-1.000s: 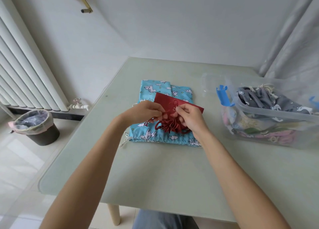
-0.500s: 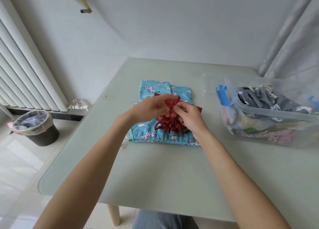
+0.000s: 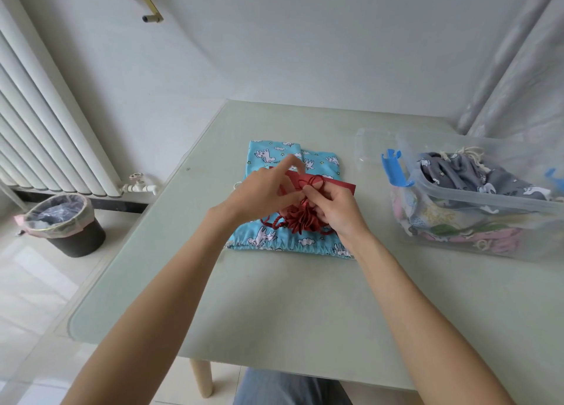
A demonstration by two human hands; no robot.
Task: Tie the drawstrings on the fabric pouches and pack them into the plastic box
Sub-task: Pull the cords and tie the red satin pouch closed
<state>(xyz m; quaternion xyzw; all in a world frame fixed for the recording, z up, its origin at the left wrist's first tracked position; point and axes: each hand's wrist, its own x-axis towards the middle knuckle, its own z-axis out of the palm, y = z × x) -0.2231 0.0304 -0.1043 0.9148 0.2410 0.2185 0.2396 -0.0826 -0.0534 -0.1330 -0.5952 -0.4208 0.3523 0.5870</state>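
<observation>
Head view, both hands (image 3: pixel 302 197) pinching red pouch (image 3: pixel 305 218) cords, bare table (image 3: pixel 274 307) toward near edge

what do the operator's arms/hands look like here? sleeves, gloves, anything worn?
Both forearms are bare up to the frame edge: no sleeves in view. The left hand and right hand have no gloves, and no rings, watch, bands or markers show. At the bottom edge, blue-grey trousers show under the table.

Probably a home: radiator (image 3: pixel 45 123), lined bin (image 3: pixel 61 224), curtain (image 3: pixel 518 68) by table (image 3: pixel 274 297).
</observation>
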